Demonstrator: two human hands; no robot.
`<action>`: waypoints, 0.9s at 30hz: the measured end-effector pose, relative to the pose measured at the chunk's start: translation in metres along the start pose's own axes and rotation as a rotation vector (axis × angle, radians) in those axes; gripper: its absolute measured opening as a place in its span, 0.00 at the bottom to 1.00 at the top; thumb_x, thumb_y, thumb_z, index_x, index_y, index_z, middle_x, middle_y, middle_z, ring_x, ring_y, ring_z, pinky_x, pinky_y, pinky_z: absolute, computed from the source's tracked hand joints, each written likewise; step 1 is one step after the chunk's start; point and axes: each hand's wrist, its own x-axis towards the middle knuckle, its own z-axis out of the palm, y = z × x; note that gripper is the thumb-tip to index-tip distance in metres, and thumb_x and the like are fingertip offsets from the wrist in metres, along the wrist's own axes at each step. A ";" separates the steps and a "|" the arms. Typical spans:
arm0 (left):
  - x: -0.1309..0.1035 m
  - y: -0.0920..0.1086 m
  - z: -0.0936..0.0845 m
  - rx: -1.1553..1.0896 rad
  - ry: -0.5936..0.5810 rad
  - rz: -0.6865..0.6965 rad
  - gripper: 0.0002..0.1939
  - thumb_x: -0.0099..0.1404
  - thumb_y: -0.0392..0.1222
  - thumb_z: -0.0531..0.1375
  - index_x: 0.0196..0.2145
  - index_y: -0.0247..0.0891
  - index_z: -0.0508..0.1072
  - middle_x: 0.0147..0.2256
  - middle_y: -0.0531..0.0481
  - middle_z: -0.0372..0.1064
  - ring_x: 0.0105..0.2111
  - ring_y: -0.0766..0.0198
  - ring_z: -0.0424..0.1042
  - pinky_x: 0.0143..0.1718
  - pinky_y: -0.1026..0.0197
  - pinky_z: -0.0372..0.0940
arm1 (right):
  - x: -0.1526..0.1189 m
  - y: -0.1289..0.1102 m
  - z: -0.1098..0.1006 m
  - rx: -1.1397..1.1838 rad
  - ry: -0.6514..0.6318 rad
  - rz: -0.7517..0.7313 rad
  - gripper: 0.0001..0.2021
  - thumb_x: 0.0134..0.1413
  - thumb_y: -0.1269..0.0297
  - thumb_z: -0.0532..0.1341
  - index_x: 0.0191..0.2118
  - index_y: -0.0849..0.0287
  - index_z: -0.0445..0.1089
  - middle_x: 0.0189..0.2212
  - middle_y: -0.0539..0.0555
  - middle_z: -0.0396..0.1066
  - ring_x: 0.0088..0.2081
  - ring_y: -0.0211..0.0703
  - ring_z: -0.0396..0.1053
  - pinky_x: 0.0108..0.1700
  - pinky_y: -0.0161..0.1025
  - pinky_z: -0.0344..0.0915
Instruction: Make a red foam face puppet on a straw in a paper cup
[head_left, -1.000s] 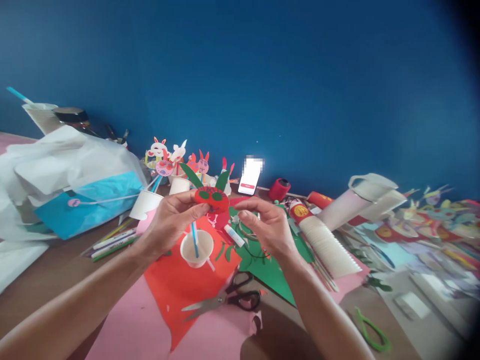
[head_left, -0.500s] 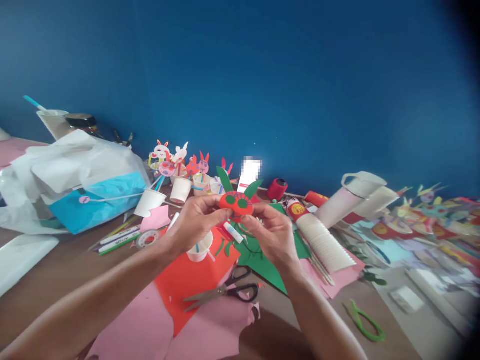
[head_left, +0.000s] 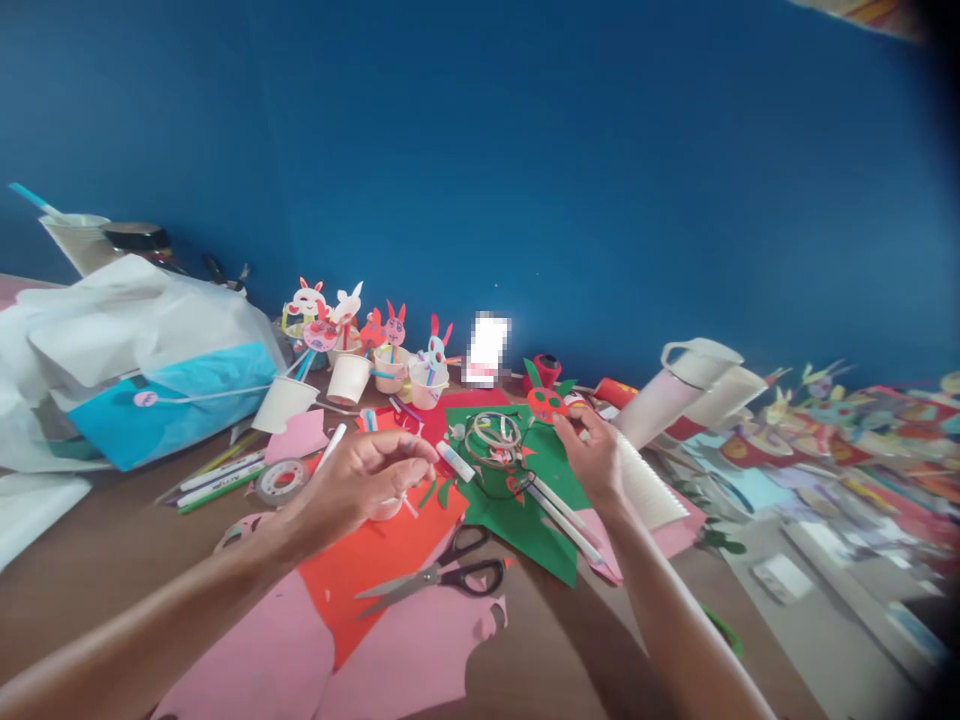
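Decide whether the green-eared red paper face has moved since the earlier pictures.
Yes, rightward: against the phone, the green-eared red paper face was left of it and is now right of it, in the right hand.

A craft table [head_left: 127, 550], perhaps at home: scissors [head_left: 430, 577], green paper [head_left: 525, 535], markers [head_left: 229, 472], paper cups [head_left: 349, 381].

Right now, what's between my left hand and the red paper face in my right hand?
In the head view, a white tube and a coiled cord lie between your left hand and the paper face, with green paper under the cord.
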 end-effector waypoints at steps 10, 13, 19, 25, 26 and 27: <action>0.001 -0.025 -0.030 -0.025 0.309 0.195 0.07 0.56 0.43 0.59 0.28 0.37 0.73 0.25 0.49 0.69 0.26 0.64 0.65 0.27 0.64 0.58 | 0.010 0.046 0.019 -0.543 -0.074 -0.180 0.13 0.56 0.62 0.50 0.35 0.59 0.70 0.32 0.56 0.71 0.37 0.44 0.64 0.46 0.41 0.48; 0.004 -0.028 -0.035 -0.043 0.368 0.197 0.07 0.56 0.43 0.59 0.28 0.37 0.73 0.25 0.50 0.69 0.25 0.65 0.65 0.24 0.66 0.56 | 0.013 0.051 0.027 -0.614 -0.108 -0.210 0.14 0.57 0.61 0.49 0.34 0.59 0.70 0.32 0.55 0.70 0.37 0.44 0.64 0.45 0.41 0.46; 0.010 -0.037 -0.041 -0.103 0.408 0.200 0.06 0.56 0.41 0.59 0.27 0.37 0.72 0.23 0.51 0.68 0.24 0.66 0.64 0.22 0.66 0.55 | 0.016 0.056 0.038 -0.711 -0.167 -0.261 0.13 0.58 0.62 0.49 0.33 0.59 0.70 0.30 0.55 0.70 0.36 0.44 0.64 0.45 0.42 0.45; 0.014 -0.046 -0.048 -0.137 0.424 0.190 0.06 0.55 0.42 0.59 0.28 0.35 0.72 0.22 0.50 0.68 0.22 0.67 0.63 0.21 0.66 0.54 | 0.015 0.058 0.043 -0.763 -0.224 -0.278 0.13 0.57 0.63 0.50 0.35 0.59 0.70 0.30 0.56 0.70 0.36 0.45 0.63 0.44 0.43 0.44; 0.014 -0.046 -0.049 -0.135 0.418 0.187 0.07 0.55 0.42 0.59 0.27 0.36 0.72 0.22 0.50 0.68 0.22 0.67 0.63 0.21 0.66 0.54 | 0.014 0.057 0.043 -0.770 -0.238 -0.279 0.13 0.57 0.63 0.50 0.35 0.59 0.71 0.30 0.56 0.70 0.36 0.45 0.63 0.44 0.44 0.44; 0.013 -0.046 -0.050 -0.133 0.412 0.185 0.06 0.56 0.42 0.59 0.27 0.36 0.72 0.22 0.51 0.68 0.22 0.67 0.63 0.21 0.66 0.53 | 0.013 0.057 0.044 -0.775 -0.252 -0.280 0.13 0.56 0.64 0.50 0.35 0.59 0.71 0.31 0.56 0.71 0.36 0.45 0.63 0.44 0.44 0.44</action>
